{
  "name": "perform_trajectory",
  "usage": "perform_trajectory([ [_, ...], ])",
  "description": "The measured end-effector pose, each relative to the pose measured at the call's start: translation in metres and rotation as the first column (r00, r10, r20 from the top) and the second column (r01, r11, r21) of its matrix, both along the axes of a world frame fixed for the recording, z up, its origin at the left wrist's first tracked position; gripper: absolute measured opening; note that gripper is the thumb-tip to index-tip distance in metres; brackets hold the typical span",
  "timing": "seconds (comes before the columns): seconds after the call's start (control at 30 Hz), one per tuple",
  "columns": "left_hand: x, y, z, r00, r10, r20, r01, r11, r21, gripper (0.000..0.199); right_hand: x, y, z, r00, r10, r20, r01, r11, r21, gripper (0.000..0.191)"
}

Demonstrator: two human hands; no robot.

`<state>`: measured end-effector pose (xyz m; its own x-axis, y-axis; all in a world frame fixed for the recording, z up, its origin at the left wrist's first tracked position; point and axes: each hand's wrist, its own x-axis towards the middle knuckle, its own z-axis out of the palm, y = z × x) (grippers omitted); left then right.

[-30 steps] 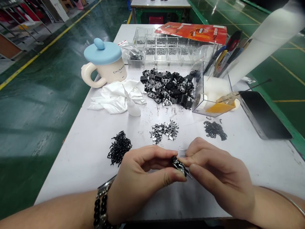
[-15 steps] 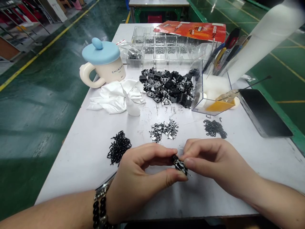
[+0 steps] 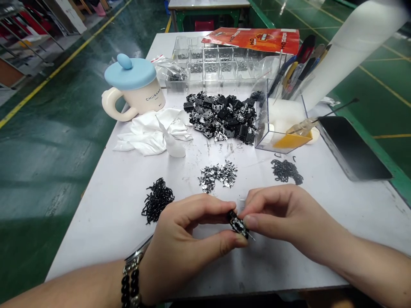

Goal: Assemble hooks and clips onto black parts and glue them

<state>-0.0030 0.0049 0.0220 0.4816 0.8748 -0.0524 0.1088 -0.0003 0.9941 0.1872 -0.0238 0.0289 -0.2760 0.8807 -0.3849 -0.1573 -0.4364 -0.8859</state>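
A small black-and-silver metal part is pinched between my left hand and my right hand, just above the white worktable. My left thumb and fingers hold it from one side. My right thumb and forefinger close on it from the other, and a thin pin sticks out below. The fingers hide much of the part. Loose black curved pieces lie just beyond my left hand, and a pile of small silver clips lies beyond the gap between my hands.
Farther back are a heap of black-and-silver hinge-like parts, black curved pieces, a compartment tray, a clear acrylic box, a blue-lidded mug, a white cloth and a dark tablet.
My hands keep hold of the part, and my right fingers shift slightly on it. The whole scene sits slightly farther left and higher in the view.
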Motion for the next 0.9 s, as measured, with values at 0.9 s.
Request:
perform_trajectory([
  [0.9,0.0031,0.0006,0.0036,0.986,0.008,0.167,0.037,0.964,-0.264,0.029,-0.0033,-0.0038,-0.0076,0.993,-0.041,-0.108,0.042,0.999,0.008,0.01],
])
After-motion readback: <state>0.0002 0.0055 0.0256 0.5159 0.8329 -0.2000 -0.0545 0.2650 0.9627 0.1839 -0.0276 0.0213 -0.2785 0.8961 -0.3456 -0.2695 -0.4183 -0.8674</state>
